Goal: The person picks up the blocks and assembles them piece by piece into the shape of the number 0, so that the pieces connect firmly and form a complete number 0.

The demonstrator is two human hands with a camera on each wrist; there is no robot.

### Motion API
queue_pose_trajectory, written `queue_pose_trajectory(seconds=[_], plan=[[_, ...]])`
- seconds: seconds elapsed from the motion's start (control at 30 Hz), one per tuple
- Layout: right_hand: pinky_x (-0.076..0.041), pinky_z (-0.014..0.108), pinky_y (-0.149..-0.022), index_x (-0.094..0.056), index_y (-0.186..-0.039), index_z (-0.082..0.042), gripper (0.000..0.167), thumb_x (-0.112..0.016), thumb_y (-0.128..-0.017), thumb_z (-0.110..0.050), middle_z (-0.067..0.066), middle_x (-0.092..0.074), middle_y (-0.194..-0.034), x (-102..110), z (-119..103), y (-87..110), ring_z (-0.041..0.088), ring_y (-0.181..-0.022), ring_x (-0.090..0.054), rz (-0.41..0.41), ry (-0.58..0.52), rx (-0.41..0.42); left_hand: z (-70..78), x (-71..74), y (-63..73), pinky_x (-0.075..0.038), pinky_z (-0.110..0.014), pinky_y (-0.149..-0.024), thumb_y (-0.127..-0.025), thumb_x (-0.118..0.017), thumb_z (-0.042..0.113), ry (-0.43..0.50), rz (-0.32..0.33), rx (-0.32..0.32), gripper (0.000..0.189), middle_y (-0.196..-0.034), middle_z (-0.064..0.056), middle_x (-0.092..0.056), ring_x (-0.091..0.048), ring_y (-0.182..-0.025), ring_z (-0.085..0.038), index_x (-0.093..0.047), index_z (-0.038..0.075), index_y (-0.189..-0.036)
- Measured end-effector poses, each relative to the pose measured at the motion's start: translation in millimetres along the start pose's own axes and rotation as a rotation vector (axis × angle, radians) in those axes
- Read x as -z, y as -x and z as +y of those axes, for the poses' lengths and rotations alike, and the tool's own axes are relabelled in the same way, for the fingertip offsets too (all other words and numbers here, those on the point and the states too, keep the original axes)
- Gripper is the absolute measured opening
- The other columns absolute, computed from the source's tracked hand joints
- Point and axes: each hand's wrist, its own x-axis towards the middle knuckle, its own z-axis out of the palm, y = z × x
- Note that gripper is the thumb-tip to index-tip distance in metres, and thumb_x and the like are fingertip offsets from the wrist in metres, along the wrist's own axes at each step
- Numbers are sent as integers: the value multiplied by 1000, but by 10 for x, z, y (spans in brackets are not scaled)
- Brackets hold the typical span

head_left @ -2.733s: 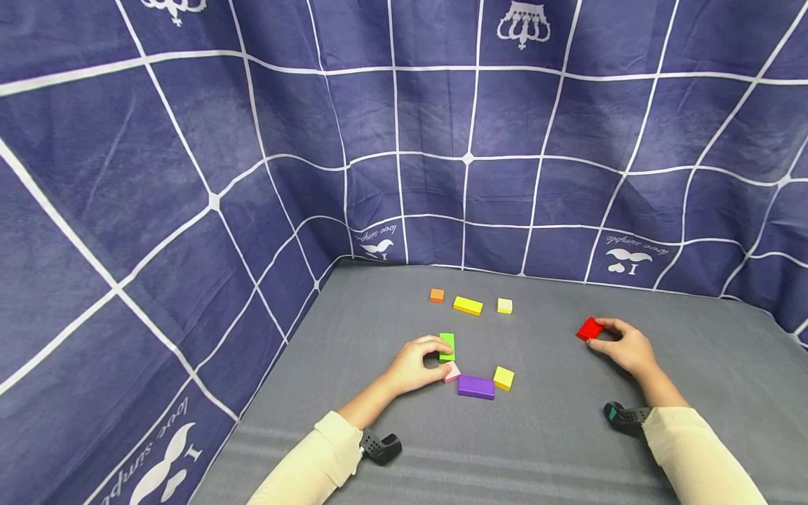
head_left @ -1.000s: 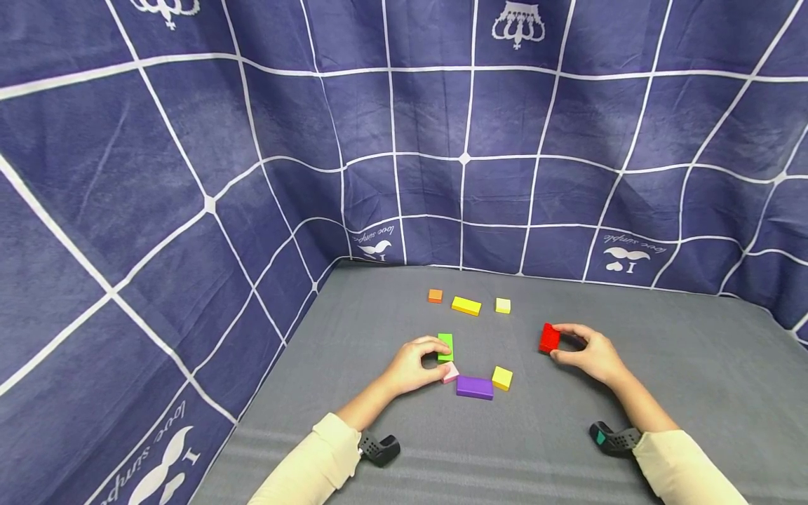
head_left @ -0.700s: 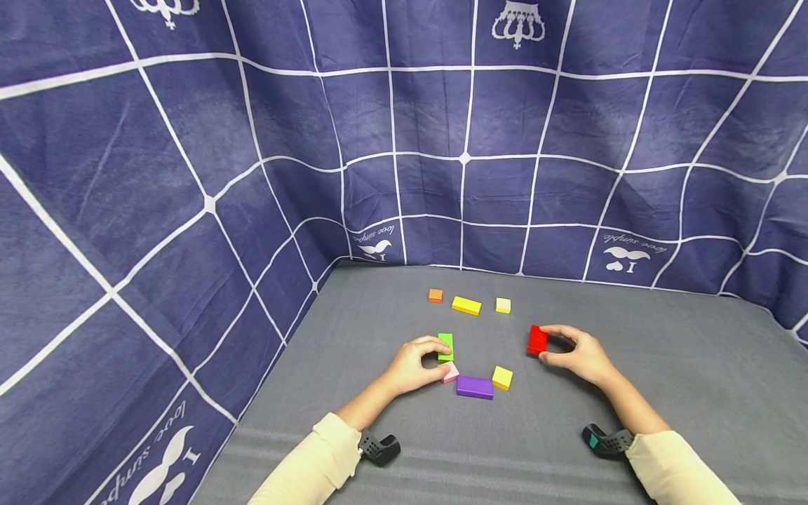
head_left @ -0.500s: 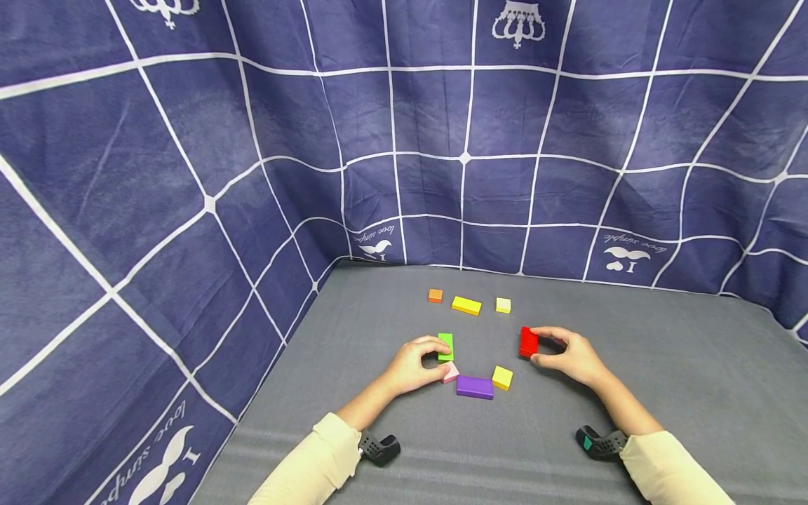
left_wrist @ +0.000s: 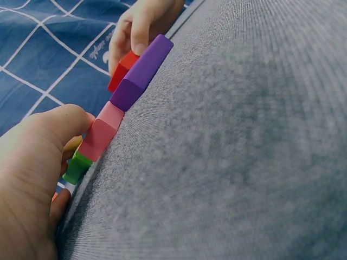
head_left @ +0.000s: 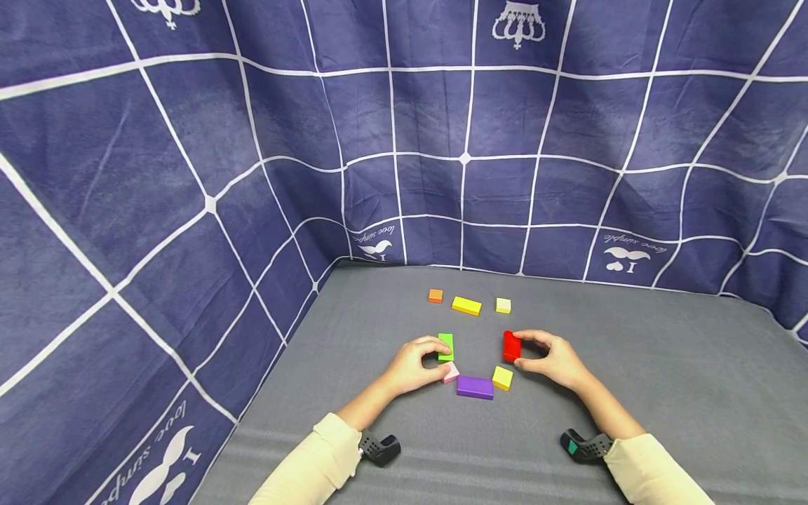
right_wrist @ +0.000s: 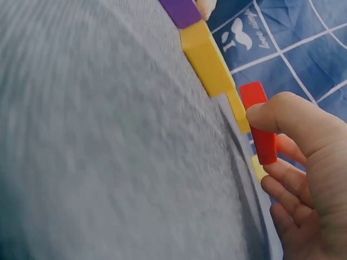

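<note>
Red block (head_left: 512, 346) pinched in your right hand (head_left: 553, 360), near yellow cube (head_left: 502, 378) and purple block (head_left: 475, 387) | your left hand (head_left: 413, 365) loosely curved, touching green block (head_left: 445, 341), pink block (head_left: 450, 374) | orange cube (head_left: 435, 296), yellow bar (head_left: 466, 306), cream cube (head_left: 503, 306) beyond | grey tabletop (head_left: 682, 365), blue curtain (head_left: 429, 116)

Curtained-off work area, kind of room unclear: we list navy grid-print curtains (head_left: 416, 126) along two sides, grey cloth-covered table (head_left: 486, 449).
</note>
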Motion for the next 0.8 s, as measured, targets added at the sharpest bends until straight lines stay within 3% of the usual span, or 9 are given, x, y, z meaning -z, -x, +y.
queue_pose_trajectory(seconds=[0.3,0.8], plan=[[-45,21,-93,-69,-117,-6,46,-85,-74,-15,8,-68,-113,-98,-21,-2,28,-107,-61,-24,-97,35,-1,2,-6,-44,-31,-98,-82,-74,15,1,5,-10,24,-110,-6,-68,-61,-110,-22,-72,5,-104],[-42,26,-94,-68,-118,-7,45,-82,-76,-15,8,-67,-116,-115,-37,-3,29,-110,-57,-83,-98,22,-9,11,-2,-44,-31,-99,-82,-74,15,6,-5,-1,25,-110,-6,-68,-60,-111,-22,-72,5,-105]])
